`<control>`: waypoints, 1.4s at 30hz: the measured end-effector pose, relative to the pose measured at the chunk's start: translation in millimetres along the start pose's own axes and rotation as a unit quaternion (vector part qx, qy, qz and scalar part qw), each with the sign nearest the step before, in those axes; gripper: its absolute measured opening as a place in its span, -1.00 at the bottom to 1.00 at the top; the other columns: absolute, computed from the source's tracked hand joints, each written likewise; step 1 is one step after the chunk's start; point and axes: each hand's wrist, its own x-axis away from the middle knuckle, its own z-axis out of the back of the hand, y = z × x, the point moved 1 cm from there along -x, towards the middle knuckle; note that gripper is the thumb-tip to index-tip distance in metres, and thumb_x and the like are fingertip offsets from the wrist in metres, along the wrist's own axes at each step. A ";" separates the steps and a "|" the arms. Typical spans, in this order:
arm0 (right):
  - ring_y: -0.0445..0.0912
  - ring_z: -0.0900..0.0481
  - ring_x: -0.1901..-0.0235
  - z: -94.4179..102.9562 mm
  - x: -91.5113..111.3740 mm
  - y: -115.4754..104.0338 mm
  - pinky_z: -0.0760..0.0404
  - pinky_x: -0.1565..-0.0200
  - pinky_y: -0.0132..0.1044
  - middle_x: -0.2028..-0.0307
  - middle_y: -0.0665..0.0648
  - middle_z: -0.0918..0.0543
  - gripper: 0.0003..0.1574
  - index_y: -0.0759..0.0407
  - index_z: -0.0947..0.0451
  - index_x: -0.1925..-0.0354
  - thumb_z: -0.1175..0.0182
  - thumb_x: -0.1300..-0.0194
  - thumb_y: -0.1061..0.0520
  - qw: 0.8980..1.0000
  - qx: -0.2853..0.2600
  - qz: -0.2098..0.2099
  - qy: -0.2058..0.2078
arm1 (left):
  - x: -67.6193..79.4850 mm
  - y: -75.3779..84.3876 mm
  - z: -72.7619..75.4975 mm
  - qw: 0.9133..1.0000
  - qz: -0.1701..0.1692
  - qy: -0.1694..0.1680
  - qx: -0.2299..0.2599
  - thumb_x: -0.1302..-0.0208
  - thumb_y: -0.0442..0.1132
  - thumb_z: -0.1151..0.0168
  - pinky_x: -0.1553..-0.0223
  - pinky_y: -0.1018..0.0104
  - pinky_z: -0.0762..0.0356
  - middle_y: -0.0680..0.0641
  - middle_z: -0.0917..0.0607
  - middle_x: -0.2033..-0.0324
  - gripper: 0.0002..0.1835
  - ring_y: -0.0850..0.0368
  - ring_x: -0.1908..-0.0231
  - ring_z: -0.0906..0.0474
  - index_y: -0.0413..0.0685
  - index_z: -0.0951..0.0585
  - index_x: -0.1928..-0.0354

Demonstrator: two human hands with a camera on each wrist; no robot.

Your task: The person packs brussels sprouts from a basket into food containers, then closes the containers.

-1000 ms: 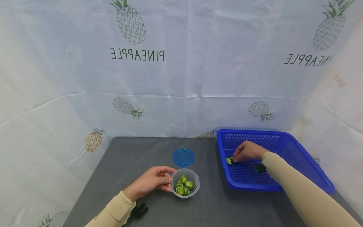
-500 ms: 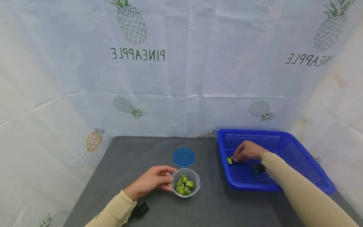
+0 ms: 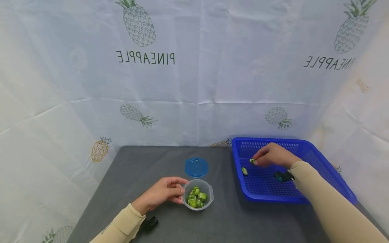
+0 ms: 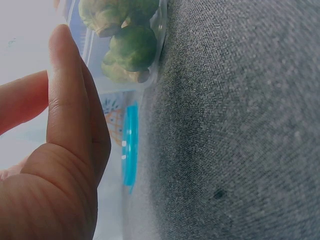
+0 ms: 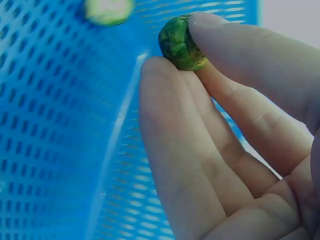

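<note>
In the head view a small clear plastic container point(image 3: 209, 199) stands on the table with several Brussels sprouts point(image 3: 192, 203) inside. My left hand point(image 3: 164, 193) steadies it from the left, fingers and thumb around the rim's side; the left wrist view shows the thumb point(image 4: 65, 85) right at the container wall. Over the blue basket point(image 3: 264, 199), my right hand point(image 3: 275, 156) pinches one Brussels sprout point(image 5: 181, 45) between thumb and fingertips, raised above the basket floor. Another sprout point(image 3: 244, 171) lies inside at the basket's left wall.
A round blue lid point(image 3: 196, 167) lies on the grey table point(image 3: 146, 168) just behind the container. The basket's raised left wall stands between the right hand and the container. A white curtain printed with pineapples point(image 3: 188, 125) hangs behind the table.
My right hand has lifted one sprout off the basket floor, moving up and slightly back, away from the other sprout. The left hand and container have stayed put.
</note>
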 end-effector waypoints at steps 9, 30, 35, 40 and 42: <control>0.03 -0.82 -0.06 4.2 19.5 -38.0 -0.80 -0.19 0.13 -0.11 0.14 -0.84 -0.53 0.12 -0.80 -0.17 -0.48 -0.41 -0.08 1.000 -0.008 0.013 0.017 | 2.0 0.6 1.6 1.000 0.001 0.000 0.001 -0.56 -0.24 -0.34 0.04 0.20 -0.88 -0.07 -0.77 0.20 -0.43 0.09 0.21 -0.75 -0.27 -0.49 -0.49; -0.17 -0.77 0.18 -102.9 0.5 -142.3 -0.81 0.06 -0.11 0.16 -0.06 -0.85 -0.86 -0.05 -0.88 0.11 -0.54 -0.35 0.08 0.993 -0.013 0.114 0.013 | 1.7 2.4 0.7 1.000 0.005 0.006 -0.001 -0.57 -0.23 -0.33 0.03 0.19 -0.88 -0.13 -0.76 0.14 -0.46 0.09 0.20 -0.75 -0.25 -0.52 -0.48; -0.19 -0.76 0.23 -132.1 7.1 -147.8 -0.79 0.17 -0.24 0.21 -0.06 -0.85 -0.85 -0.02 -0.88 0.12 -0.55 -0.33 0.11 0.992 -0.026 0.126 0.010 | 1.5 3.0 0.7 1.000 0.008 0.007 -0.003 -0.57 -0.22 -0.33 0.02 0.17 -0.88 -0.13 -0.76 0.14 -0.47 0.08 0.20 -0.76 -0.24 -0.52 -0.47; -0.19 -0.76 0.28 -151.8 14.7 -144.2 -0.78 0.23 -0.28 0.25 -0.06 -0.85 -0.84 0.02 -0.87 0.12 -0.56 -0.31 0.16 0.991 -0.041 0.124 0.014 | 1.7 4.2 0.2 1.000 0.006 0.005 -0.002 -0.57 -0.23 -0.32 0.03 0.17 -0.88 -0.11 -0.76 0.16 -0.47 0.09 0.21 -0.75 -0.25 -0.53 -0.47; -0.19 -0.76 0.29 -157.9 16.5 -141.8 -0.78 0.25 -0.30 0.25 -0.05 -0.85 -0.83 0.05 -0.87 0.11 -0.56 -0.30 0.18 0.991 -0.044 0.125 0.015 | 2.0 4.5 0.2 1.000 0.006 0.005 -0.002 -0.58 -0.23 -0.32 0.04 0.18 -0.88 -0.11 -0.76 0.16 -0.48 0.10 0.21 -0.75 -0.25 -0.52 -0.47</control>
